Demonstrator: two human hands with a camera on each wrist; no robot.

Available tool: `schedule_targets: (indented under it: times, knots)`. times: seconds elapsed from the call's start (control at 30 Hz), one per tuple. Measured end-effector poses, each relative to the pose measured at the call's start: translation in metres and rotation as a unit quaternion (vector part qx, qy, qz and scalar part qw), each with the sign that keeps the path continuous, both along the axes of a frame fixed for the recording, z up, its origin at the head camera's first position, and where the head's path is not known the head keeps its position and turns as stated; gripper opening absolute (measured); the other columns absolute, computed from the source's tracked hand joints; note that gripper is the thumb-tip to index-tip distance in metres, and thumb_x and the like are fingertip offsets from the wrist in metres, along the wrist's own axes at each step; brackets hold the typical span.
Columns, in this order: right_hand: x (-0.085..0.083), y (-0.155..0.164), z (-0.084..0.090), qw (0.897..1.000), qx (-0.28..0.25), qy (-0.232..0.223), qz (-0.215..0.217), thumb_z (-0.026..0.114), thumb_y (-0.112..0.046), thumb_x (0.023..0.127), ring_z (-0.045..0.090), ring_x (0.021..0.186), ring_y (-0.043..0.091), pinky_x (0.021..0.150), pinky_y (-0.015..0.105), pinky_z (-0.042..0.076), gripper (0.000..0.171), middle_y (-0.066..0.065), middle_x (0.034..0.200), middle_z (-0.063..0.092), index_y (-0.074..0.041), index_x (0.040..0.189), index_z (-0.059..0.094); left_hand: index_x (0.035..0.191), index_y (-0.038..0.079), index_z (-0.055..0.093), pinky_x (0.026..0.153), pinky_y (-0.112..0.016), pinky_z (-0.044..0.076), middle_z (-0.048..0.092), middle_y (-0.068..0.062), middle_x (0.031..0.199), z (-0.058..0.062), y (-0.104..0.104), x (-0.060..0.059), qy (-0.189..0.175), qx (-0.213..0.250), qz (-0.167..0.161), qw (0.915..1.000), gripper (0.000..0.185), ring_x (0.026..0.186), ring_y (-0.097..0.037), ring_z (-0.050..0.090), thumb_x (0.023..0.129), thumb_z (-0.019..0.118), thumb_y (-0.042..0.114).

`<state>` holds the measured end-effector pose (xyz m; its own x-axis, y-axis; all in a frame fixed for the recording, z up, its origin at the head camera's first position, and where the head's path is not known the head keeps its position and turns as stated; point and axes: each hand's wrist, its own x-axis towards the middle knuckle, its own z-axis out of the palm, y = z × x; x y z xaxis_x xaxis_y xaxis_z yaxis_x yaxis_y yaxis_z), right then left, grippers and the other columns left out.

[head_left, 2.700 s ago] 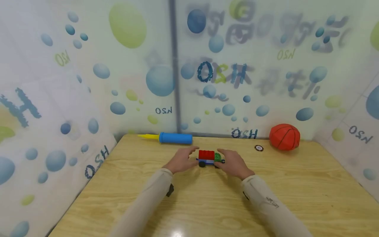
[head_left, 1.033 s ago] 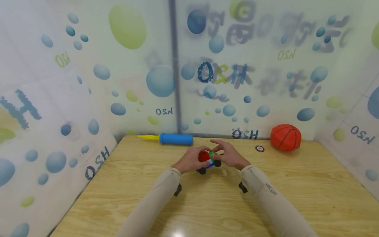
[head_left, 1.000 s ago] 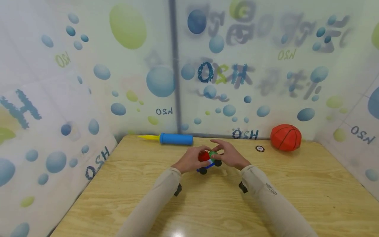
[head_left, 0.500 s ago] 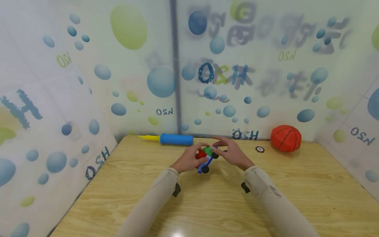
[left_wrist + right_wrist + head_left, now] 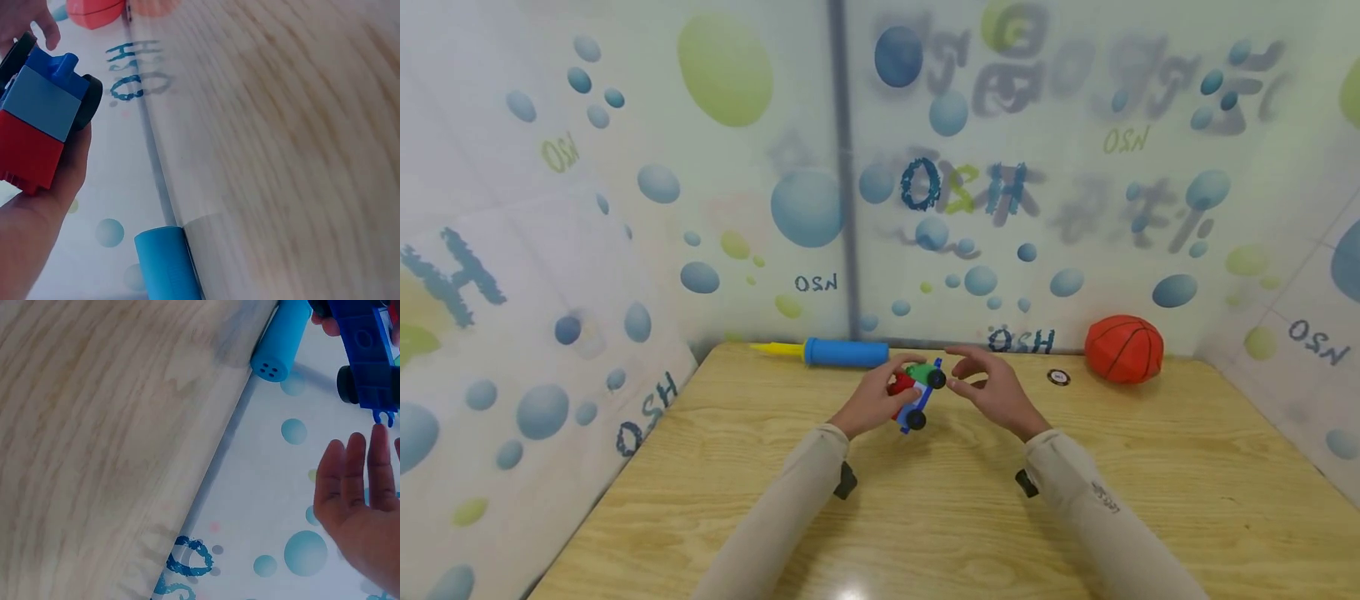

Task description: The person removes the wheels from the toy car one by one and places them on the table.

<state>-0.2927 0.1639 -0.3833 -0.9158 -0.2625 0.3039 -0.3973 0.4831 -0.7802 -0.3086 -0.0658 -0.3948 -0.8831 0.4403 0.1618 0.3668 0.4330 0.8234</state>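
A toy building-block truck (image 5: 925,400) with a red load, green cab, blue base and black wheels is gripped by my left hand (image 5: 868,402) above the table. It tilts steeply, cab end up, with its underside turned toward the right. In the left wrist view the truck's blue tail and red block (image 5: 28,150) show beside the palm. My right hand (image 5: 1000,392) is just right of the truck, fingers spread and holding nothing. From the right wrist, the truck's blue underside (image 5: 365,347) and small hook appear close to these fingertips, apparently apart from them.
Along the table's back edge lies a blue hand pump (image 5: 847,352) with a yellow nozzle. A red, partly deflated basketball (image 5: 1123,350) sits at the back right, near a round black-and-white chip (image 5: 1058,377). Patterned curtains (image 5: 737,208) enclose the wooden table (image 5: 925,525).
The truck has gone from standing on the table to being lifted and tilted cab-up in my left hand. My right hand, at the cab half a second ago, has let go and moved right.
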Motion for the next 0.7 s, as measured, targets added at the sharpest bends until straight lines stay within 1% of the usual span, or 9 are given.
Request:
schedule_targets:
  times: [0.1,0.2,0.3,0.37,0.4,0.47,0.6,0.7]
  knots:
    - [0.002,-0.002,-0.002,1.000,-0.011,0.005,0.002,0.068,-0.017,0.096,0.066,0.097,0.026,0.085,0.043,0.060,0.042,0.012,0.103,0.069,-0.015,0.137,0.060,0.140,0.033,0.050,0.086,-0.036,0.058,0.059,-0.010,0.128,0.000,0.001,-0.001,-0.016,0.017,0.007,0.9997,0.042,0.103,-0.023,0.061,0.100,0.061,0.025]
    - [0.003,-0.004,-0.002,1.000,-0.017,0.001,0.005,0.068,-0.016,0.096,0.067,0.096,0.027,0.085,0.042,0.060,0.037,0.011,0.101,0.070,-0.017,0.133,0.063,0.138,0.035,0.050,0.093,-0.041,0.055,0.060,-0.008,0.124,0.001,0.002,-0.001,-0.022,0.032,0.006,0.9992,0.040,0.104,-0.022,0.060,0.100,0.060,0.026]
    - [0.002,-0.006,-0.002,1.000,-0.024,-0.006,0.009,0.068,-0.015,0.096,0.067,0.097,0.027,0.086,0.043,0.060,0.035,0.012,0.102,0.071,-0.017,0.131,0.065,0.138,0.035,0.050,0.102,-0.047,0.051,0.060,-0.008,0.121,0.001,0.003,-0.001,-0.021,0.039,0.001,0.9990,0.039,0.104,-0.022,0.058,0.101,0.058,0.025]
    - [0.002,-0.008,-0.002,1.000,-0.025,-0.009,0.011,0.068,-0.015,0.096,0.068,0.098,0.026,0.087,0.044,0.060,0.034,0.012,0.104,0.072,-0.016,0.130,0.065,0.138,0.035,0.050,0.104,-0.048,0.049,0.059,-0.008,0.120,0.000,0.003,0.000,-0.020,0.039,-0.001,0.9990,0.040,0.105,-0.022,0.057,0.100,0.058,0.024]
    - [0.002,-0.008,-0.001,0.999,-0.028,-0.010,0.013,0.068,-0.015,0.096,0.068,0.097,0.025,0.087,0.044,0.060,0.033,0.012,0.104,0.073,-0.015,0.129,0.065,0.138,0.035,0.050,0.103,-0.048,0.050,0.059,-0.007,0.121,0.000,0.003,0.000,-0.023,0.040,-0.001,0.9989,0.040,0.105,-0.022,0.056,0.100,0.059,0.024]
    - [0.002,-0.010,-0.001,0.999,-0.031,-0.012,0.018,0.067,-0.014,0.096,0.068,0.097,0.025,0.088,0.044,0.060,0.033,0.012,0.104,0.073,-0.013,0.129,0.066,0.138,0.035,0.050,0.097,-0.045,0.053,0.059,-0.008,0.123,-0.001,0.004,0.001,-0.025,0.038,-0.006,0.9989,0.041,0.103,-0.022,0.057,0.100,0.060,0.025]
    - [0.004,-0.012,0.001,0.999,-0.042,-0.015,0.031,0.067,-0.013,0.096,0.069,0.097,0.028,0.087,0.045,0.060,0.031,0.015,0.103,0.073,-0.010,0.127,0.066,0.139,0.034,0.049,0.082,-0.034,0.054,0.060,-0.010,0.125,-0.003,0.005,0.000,-0.027,0.033,-0.018,0.9989,0.043,0.098,-0.022,0.060,0.099,0.062,0.029]
    - [0.004,-0.014,0.000,0.998,-0.049,-0.014,0.034,0.067,-0.013,0.096,0.069,0.096,0.028,0.087,0.045,0.060,0.031,0.016,0.103,0.073,-0.010,0.127,0.066,0.141,0.032,0.048,0.082,-0.032,0.054,0.060,-0.010,0.128,-0.005,0.005,-0.001,-0.027,0.036,-0.019,0.9988,0.045,0.100,-0.023,0.061,0.099,0.063,0.029]
